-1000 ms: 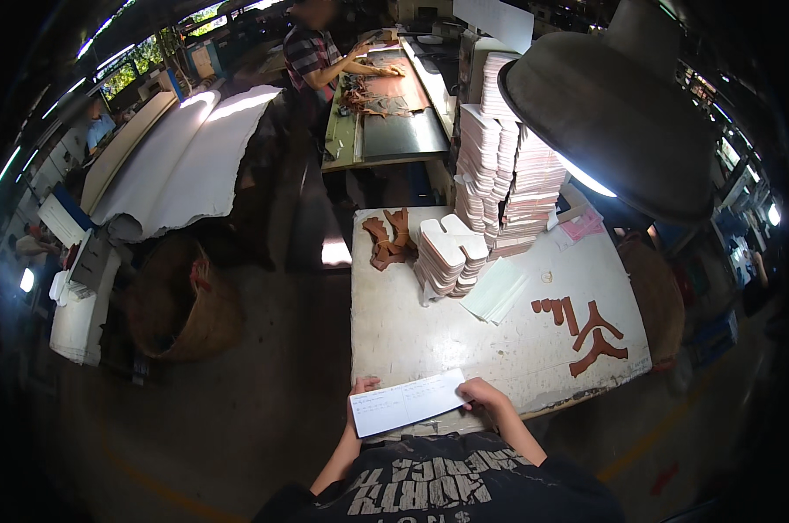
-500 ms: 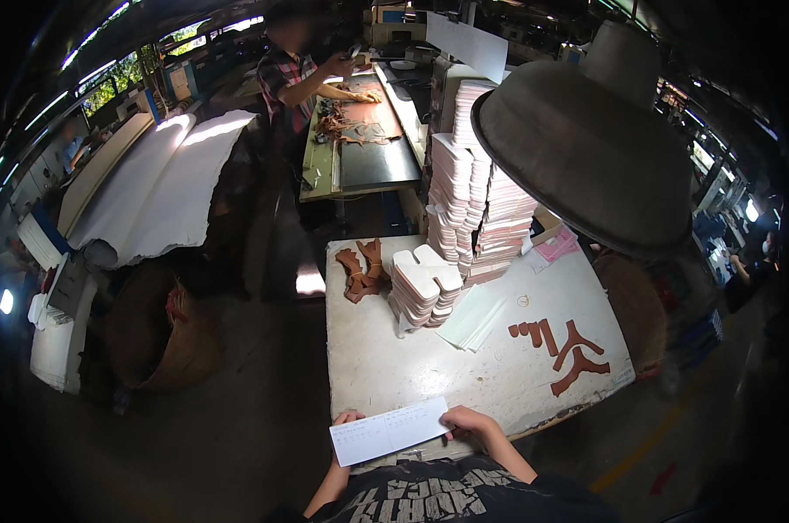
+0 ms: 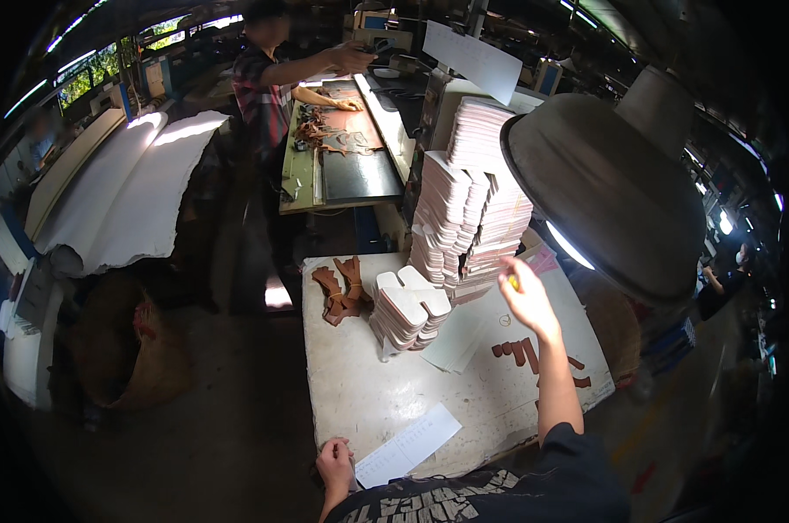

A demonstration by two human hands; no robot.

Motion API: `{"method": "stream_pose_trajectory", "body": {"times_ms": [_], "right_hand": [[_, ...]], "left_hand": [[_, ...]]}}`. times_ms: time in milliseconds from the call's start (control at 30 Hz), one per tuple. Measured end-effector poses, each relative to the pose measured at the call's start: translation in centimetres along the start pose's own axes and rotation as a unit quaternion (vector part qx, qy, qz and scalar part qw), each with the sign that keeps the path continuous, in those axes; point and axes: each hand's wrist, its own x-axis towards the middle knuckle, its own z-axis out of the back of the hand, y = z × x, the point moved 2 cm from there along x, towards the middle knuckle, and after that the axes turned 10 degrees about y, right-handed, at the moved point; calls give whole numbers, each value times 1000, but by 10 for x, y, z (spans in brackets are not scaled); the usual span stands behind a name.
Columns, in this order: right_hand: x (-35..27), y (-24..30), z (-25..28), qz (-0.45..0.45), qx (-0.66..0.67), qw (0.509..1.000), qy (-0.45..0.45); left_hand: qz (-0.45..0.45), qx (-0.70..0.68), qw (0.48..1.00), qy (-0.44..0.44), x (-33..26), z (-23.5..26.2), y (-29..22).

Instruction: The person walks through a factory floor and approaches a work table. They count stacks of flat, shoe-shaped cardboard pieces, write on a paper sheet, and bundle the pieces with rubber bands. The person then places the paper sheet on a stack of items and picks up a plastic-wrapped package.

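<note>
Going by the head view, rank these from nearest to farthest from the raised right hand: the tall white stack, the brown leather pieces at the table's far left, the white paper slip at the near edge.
From the right hand:
1. Tall white stack, just left of the hand, at the table's far side.
2. Brown leather pieces, across the table at its far left.
3. White paper slip, at the near edge beside the left hand.

Two hands showing: left hand [image 3: 335, 462], right hand [image 3: 525, 298]. One paper slip [image 3: 408, 445] lying on one table [image 3: 360, 392]. Two stacks of white cut pieces: tall stack [image 3: 473, 200], short stack [image 3: 409, 309]. One lamp [image 3: 604, 192] hanging. One co-worker [image 3: 268, 78] standing behind.
</note>
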Motion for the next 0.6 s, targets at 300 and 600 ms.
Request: {"method": "stream_pose_trajectory", "body": {"times_ms": [300,600], "right_hand": [[109,71,2,42,40,988,-141],[231,95,26,56,10,936,-347]], "left_hand": [[-40,170,980,-90,-3,-14,-6],[-66,262,959,-86,-6,-18,-13]]}}
